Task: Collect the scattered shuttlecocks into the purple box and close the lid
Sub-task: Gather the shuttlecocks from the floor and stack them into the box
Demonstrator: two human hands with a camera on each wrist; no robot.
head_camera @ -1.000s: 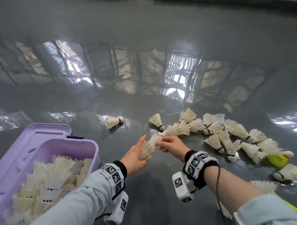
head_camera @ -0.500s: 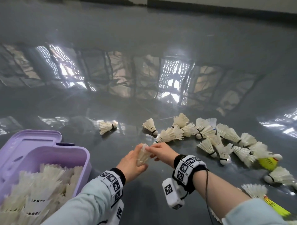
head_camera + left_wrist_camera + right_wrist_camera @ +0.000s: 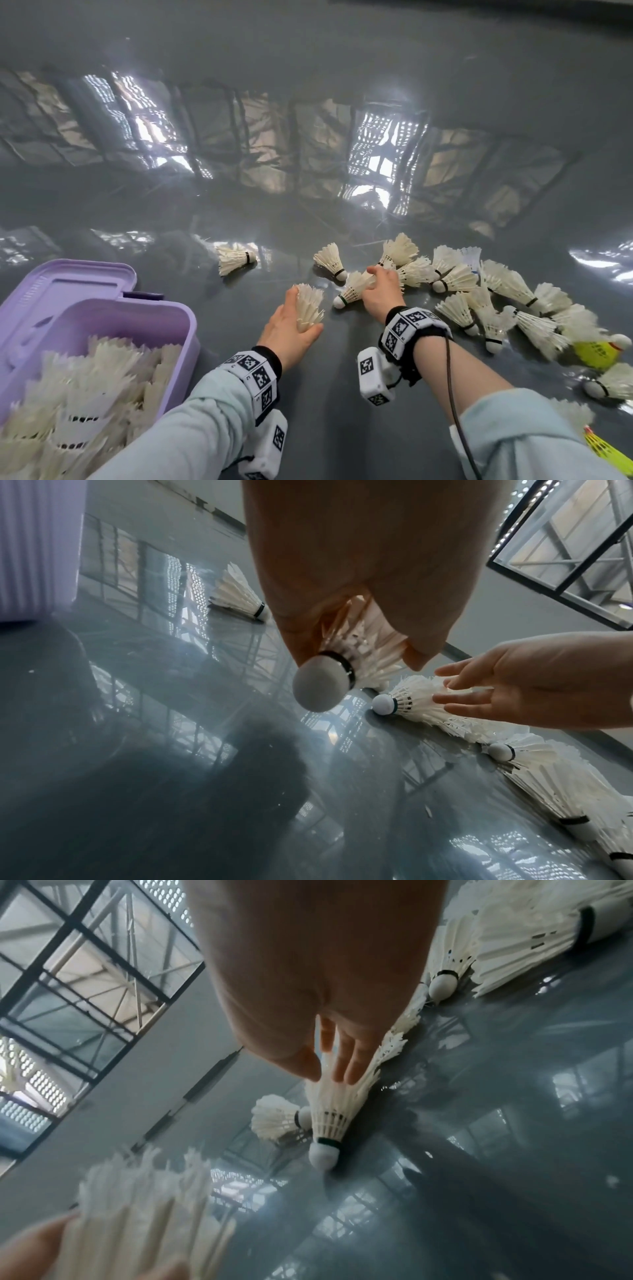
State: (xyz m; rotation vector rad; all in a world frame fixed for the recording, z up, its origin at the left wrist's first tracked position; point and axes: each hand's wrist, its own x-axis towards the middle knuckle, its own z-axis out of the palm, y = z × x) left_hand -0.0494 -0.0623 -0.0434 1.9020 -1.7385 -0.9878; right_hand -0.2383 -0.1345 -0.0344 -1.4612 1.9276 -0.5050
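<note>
The purple box (image 3: 156, 330) stands at the lower left with its lid (image 3: 68, 284) folded back, full of white shuttlecocks (image 3: 85, 387). My left hand (image 3: 301, 315) grips a white shuttlecock (image 3: 310, 303) by its feathers above the floor, and its cork (image 3: 320, 687) points back toward the wrist. To its right, my right hand (image 3: 375, 284) reaches forward with straight fingers (image 3: 342, 1058). Those fingers touch the feather skirt of a shuttlecock (image 3: 330, 1118) lying on the floor (image 3: 349, 291). The left wrist view shows the same straight fingers (image 3: 459, 696) on it.
Several white shuttlecocks (image 3: 455, 277) lie in a loose band to the right, with yellow ones (image 3: 596, 353) at the far right edge. Two single shuttlecocks (image 3: 234, 258) (image 3: 330, 258) lie farther ahead. The glossy grey floor (image 3: 308, 102) stretches beyond.
Both hands were together on the shuttlecock in my left hand. My right hand has let go and moved forward right onto a shuttlecock on the floor. My left hand still holds its shuttlecock.
</note>
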